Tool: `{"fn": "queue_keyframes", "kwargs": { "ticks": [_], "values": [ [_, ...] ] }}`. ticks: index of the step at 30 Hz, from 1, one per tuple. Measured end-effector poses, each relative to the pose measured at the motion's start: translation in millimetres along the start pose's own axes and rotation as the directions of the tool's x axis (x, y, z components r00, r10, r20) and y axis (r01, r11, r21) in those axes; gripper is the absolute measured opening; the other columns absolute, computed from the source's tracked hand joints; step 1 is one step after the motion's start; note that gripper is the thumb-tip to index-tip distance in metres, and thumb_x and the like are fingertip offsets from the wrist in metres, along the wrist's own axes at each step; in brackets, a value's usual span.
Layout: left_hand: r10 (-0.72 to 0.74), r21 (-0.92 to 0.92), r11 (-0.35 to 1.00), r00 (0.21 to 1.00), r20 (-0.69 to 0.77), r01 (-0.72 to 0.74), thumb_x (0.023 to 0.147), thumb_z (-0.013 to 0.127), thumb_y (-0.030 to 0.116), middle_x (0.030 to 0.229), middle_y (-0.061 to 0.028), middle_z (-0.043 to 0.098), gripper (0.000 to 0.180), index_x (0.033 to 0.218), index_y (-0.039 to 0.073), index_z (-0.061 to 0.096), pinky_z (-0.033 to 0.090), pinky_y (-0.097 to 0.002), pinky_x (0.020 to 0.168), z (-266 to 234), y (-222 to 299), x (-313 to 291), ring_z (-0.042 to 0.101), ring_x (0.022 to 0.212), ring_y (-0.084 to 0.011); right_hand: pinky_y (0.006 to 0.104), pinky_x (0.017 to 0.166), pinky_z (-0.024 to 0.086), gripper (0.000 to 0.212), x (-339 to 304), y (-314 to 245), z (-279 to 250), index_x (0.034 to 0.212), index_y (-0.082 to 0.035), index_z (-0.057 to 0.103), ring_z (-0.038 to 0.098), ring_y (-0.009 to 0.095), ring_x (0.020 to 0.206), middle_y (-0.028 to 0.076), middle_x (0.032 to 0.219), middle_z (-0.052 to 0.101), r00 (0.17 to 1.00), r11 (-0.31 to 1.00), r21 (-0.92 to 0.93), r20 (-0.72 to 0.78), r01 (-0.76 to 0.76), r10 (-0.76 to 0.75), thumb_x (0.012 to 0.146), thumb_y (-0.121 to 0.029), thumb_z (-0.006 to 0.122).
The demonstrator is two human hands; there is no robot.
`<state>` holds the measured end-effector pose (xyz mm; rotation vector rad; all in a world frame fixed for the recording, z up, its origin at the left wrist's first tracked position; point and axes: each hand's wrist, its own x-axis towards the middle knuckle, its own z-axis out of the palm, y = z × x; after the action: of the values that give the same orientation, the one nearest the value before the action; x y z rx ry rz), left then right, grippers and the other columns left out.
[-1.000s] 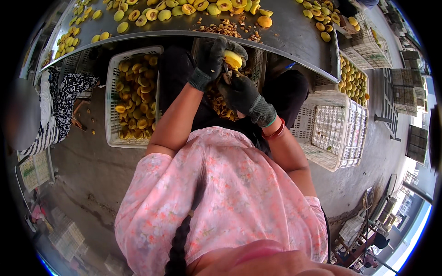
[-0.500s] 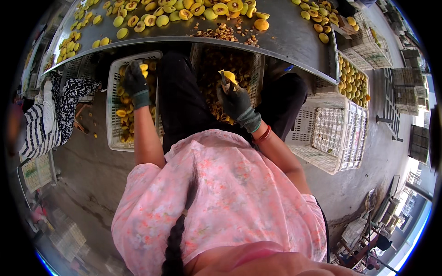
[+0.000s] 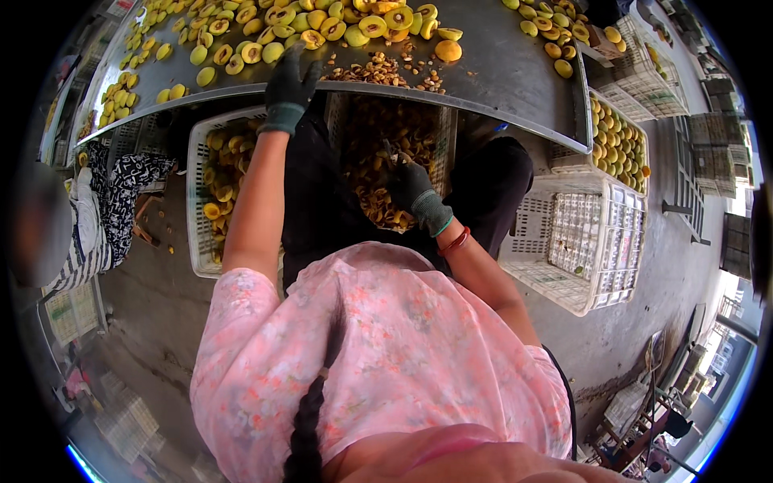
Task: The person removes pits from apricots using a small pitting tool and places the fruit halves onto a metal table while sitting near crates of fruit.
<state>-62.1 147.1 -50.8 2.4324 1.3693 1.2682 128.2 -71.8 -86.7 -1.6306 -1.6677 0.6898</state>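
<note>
My left hand (image 3: 288,90), in a dark glove, reaches over the near edge of the metal table (image 3: 475,101). Its fingers are apart beside halved yellow-green fruit (image 3: 251,53), which looks like apricots or peaches. Nothing shows in that hand. My right hand (image 3: 412,185), gloved too, is closed around a small metal tool (image 3: 390,150) whose tip points up; its exact kind is unclear. That hand hangs over a crate (image 3: 445,149) of darker fruit halves (image 3: 378,193) between my knees. A pile of loose pits (image 3: 377,71) lies on the table near my left hand.
Left of my legs stands a white plastic crate (image 3: 196,189) holding fruit halves. At right are a crate of whole fruit (image 3: 616,145) and a white crate on its side (image 3: 600,249). Another person in striped clothing (image 3: 84,229) sits at far left. More fruit (image 3: 555,36) covers the table's right end.
My left hand has moved up from the left crate to the table, and the yellow fruit pieces at it are gone from view. My right hand has dropped slightly; the yellow piece at its tool is gone.
</note>
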Motion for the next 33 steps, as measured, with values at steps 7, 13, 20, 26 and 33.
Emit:
{"fn": "queue_keyframes", "kwargs": {
  "ticks": [7, 13, 20, 26, 33],
  "values": [
    [-0.059, 0.321, 0.947, 0.960, 0.274, -0.034, 0.080, 0.060, 0.043, 0.123, -0.0145, 0.053, 0.062, 0.130, 0.012, 0.042, 0.044, -0.0447, 0.089, 145.7, -17.3, 87.4, 0.052, 0.110, -0.0319, 0.0417, 0.057, 0.044, 0.015, -8.0, 22.6, -5.5, 0.084, -0.002, 0.056, 0.057, 0.036, 0.067, 0.017, 0.073, 0.057, 0.999, 0.999, -0.028, 0.030, -0.028, 0.029, 0.082, -0.017, 0.057],
    [-0.238, 0.450, 0.893, 0.856, 0.458, 0.007, 0.079, 0.061, 0.043, 0.118, -0.0140, 0.055, 0.057, 0.125, 0.011, 0.046, 0.046, -0.0460, 0.086, 174.8, -27.4, 95.8, 0.054, 0.107, -0.0315, 0.0373, 0.054, 0.044, 0.022, -15.8, 27.2, -5.5, 0.094, -0.001, 0.054, 0.060, 0.033, 0.066, 0.019, 0.073, 0.058, 0.964, 0.937, 0.239, -0.005, -0.256, 0.265, 0.082, -0.018, 0.061],
    [-0.031, -0.485, 0.844, 0.925, 0.379, 0.227, 0.077, 0.067, 0.034, 0.097, -0.0097, 0.062, 0.047, 0.108, 0.002, 0.054, 0.048, -0.0309, 0.078, 109.7, 23.2, 55.7, 0.060, 0.088, -0.0183, 0.0384, 0.052, 0.044, 0.021, 3.0, -7.3, -36.3, 0.094, -0.002, 0.051, 0.060, 0.036, 0.063, 0.018, 0.072, 0.058, 0.978, 0.969, 0.150, -0.048, -0.195, 0.204, 0.081, -0.015, 0.062],
    [-0.225, -0.733, 0.285, 0.787, 0.575, 0.617, 0.082, 0.062, 0.020, 0.094, -0.0049, 0.062, 0.030, 0.105, 0.001, 0.058, 0.048, -0.0267, 0.072, 33.7, 94.7, 0.4, 0.059, 0.085, -0.0119, 0.0391, 0.050, 0.044, 0.017, 24.5, -45.5, -62.6, 0.090, -0.002, 0.050, 0.059, 0.036, 0.063, 0.017, 0.067, 0.056, 0.979, 0.990, -0.107, -0.175, 0.091, -0.109, 0.081, -0.011, 0.061],
    [-0.155, -0.860, 0.075, 0.858, 0.489, 0.504, 0.090, 0.051, 0.019, 0.101, -0.0074, 0.062, 0.029, 0.110, 0.000, 0.056, 0.048, -0.0270, 0.081, -5.3, 143.1, -31.2, 0.059, 0.091, -0.0133, 0.0406, 0.053, 0.045, 0.014, 17.1, -74.5, -79.6, 0.089, 0.000, 0.052, 0.057, 0.038, 0.067, 0.019, 0.084, 0.055, 0.960, 0.972, -0.146, -0.187, 0.184, -0.210, 0.080, -0.008, 0.059]
  ]
}}
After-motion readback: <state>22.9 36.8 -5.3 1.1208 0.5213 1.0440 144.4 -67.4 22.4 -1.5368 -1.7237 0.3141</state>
